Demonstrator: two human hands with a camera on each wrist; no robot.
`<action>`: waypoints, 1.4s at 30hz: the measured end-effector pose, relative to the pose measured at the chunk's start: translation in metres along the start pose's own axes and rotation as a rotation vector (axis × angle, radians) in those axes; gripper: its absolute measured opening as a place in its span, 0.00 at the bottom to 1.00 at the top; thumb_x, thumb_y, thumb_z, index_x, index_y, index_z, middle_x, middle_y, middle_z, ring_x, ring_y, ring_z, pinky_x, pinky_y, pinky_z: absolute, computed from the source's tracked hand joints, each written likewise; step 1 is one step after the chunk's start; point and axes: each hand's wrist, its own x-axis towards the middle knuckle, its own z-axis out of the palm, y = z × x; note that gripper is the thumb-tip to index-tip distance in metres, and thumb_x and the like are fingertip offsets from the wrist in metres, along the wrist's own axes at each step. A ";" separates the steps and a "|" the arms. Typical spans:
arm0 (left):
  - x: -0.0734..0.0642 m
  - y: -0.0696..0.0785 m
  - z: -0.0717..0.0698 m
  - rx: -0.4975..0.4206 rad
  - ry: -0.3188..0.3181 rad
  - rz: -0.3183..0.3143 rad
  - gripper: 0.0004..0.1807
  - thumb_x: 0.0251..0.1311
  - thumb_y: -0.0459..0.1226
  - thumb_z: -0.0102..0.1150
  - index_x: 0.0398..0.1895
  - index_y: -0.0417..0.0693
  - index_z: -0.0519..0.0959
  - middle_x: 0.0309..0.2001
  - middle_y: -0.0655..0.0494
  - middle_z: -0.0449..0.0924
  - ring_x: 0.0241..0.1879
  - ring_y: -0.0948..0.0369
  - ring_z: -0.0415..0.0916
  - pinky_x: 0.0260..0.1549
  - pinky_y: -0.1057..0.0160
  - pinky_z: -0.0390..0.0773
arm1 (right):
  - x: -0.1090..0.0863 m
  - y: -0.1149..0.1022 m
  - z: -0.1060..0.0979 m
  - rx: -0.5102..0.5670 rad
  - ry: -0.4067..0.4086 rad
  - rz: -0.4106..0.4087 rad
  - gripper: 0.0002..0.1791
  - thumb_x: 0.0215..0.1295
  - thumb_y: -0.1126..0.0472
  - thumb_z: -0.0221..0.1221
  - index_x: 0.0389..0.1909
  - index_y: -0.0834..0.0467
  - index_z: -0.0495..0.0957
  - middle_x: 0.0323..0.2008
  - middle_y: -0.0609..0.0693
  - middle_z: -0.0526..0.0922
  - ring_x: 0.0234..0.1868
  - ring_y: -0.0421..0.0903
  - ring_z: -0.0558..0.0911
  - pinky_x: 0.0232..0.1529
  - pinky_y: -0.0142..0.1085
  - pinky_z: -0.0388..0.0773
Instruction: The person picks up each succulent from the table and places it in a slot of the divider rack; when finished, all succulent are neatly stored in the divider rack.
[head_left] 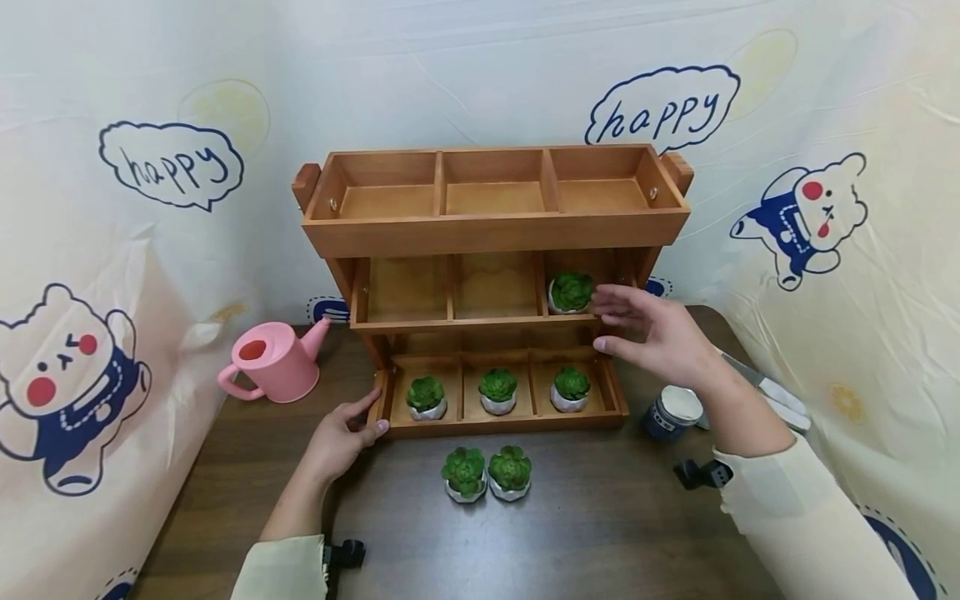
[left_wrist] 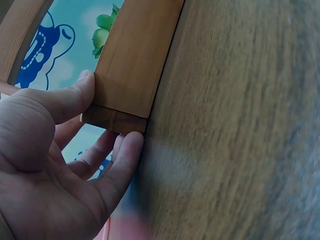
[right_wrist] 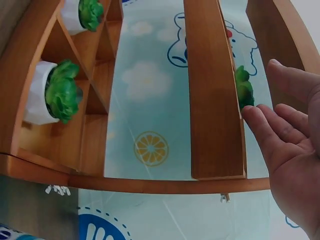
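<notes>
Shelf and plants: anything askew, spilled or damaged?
Nothing stands out: the shelf holds four upright plants, and two more stand upright on the table. No spill or damage visible.

Pale sheeting (head_left: 450, 75) with cartoon bears (head_left: 82, 417) around a brown wood-grain table (head_left: 600, 525).

The person wears pale, cream-coloured long sleeves. The left sleeve (head_left: 281, 571) ends behind the bare left hand (head_left: 341, 437); its light fabric has a faint greenish cast. Along that cuff runs a narrow black strip, joined to a small black device (head_left: 349, 553) with a rounded end. The right sleeve (head_left: 813, 517) is loose and lightly creased, its edge uneven behind the bare right hand (head_left: 660, 337). Beside this cuff sits another compact black device (head_left: 703, 475), blocky in outline, bearing tiny pale markings too small to read.
</notes>
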 end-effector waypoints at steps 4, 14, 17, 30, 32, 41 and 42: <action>0.000 0.000 0.000 0.000 0.000 0.007 0.41 0.62 0.55 0.71 0.78 0.69 0.67 0.66 0.40 0.70 0.55 0.44 0.70 0.55 0.41 0.72 | -0.005 0.000 0.006 0.005 0.000 -0.010 0.34 0.64 0.62 0.72 0.71 0.58 0.72 0.62 0.55 0.81 0.58 0.52 0.84 0.59 0.38 0.77; 0.001 -0.001 -0.001 0.005 0.007 0.015 0.40 0.62 0.55 0.71 0.78 0.69 0.67 0.66 0.40 0.71 0.56 0.44 0.69 0.57 0.39 0.70 | -0.012 0.008 0.027 0.104 -0.029 -0.054 0.34 0.64 0.66 0.72 0.70 0.59 0.73 0.63 0.51 0.80 0.58 0.46 0.83 0.57 0.38 0.79; 0.001 -0.001 -0.001 0.007 0.005 0.011 0.41 0.62 0.55 0.71 0.78 0.70 0.67 0.66 0.40 0.70 0.56 0.44 0.69 0.57 0.38 0.70 | -0.015 0.008 0.034 0.141 -0.047 -0.049 0.34 0.63 0.66 0.72 0.70 0.57 0.73 0.63 0.51 0.80 0.59 0.46 0.83 0.58 0.40 0.79; -0.001 0.000 0.000 0.008 0.012 0.013 0.40 0.63 0.54 0.71 0.78 0.69 0.67 0.66 0.40 0.70 0.55 0.45 0.70 0.55 0.40 0.71 | -0.025 0.008 0.064 0.186 -0.127 0.009 0.34 0.61 0.64 0.74 0.68 0.58 0.75 0.62 0.50 0.82 0.57 0.45 0.84 0.59 0.46 0.78; 0.000 0.000 0.000 0.009 0.013 0.015 0.40 0.63 0.54 0.71 0.78 0.69 0.67 0.66 0.40 0.70 0.55 0.45 0.70 0.55 0.40 0.72 | -0.026 0.010 0.070 0.183 -0.143 0.005 0.34 0.61 0.63 0.74 0.68 0.58 0.75 0.61 0.49 0.82 0.57 0.45 0.84 0.59 0.46 0.78; 0.001 0.000 0.000 0.004 0.008 0.011 0.40 0.63 0.54 0.71 0.78 0.69 0.67 0.66 0.40 0.70 0.54 0.45 0.71 0.54 0.43 0.72 | -0.032 0.017 0.090 0.188 -0.205 0.020 0.32 0.62 0.58 0.74 0.68 0.54 0.76 0.58 0.47 0.84 0.55 0.44 0.85 0.58 0.50 0.79; 0.001 0.000 0.000 0.006 0.006 0.015 0.41 0.63 0.54 0.71 0.78 0.68 0.67 0.66 0.39 0.70 0.53 0.44 0.71 0.53 0.43 0.73 | -0.032 0.018 0.092 0.182 -0.212 0.018 0.33 0.62 0.58 0.74 0.68 0.53 0.76 0.58 0.47 0.84 0.55 0.44 0.85 0.57 0.51 0.79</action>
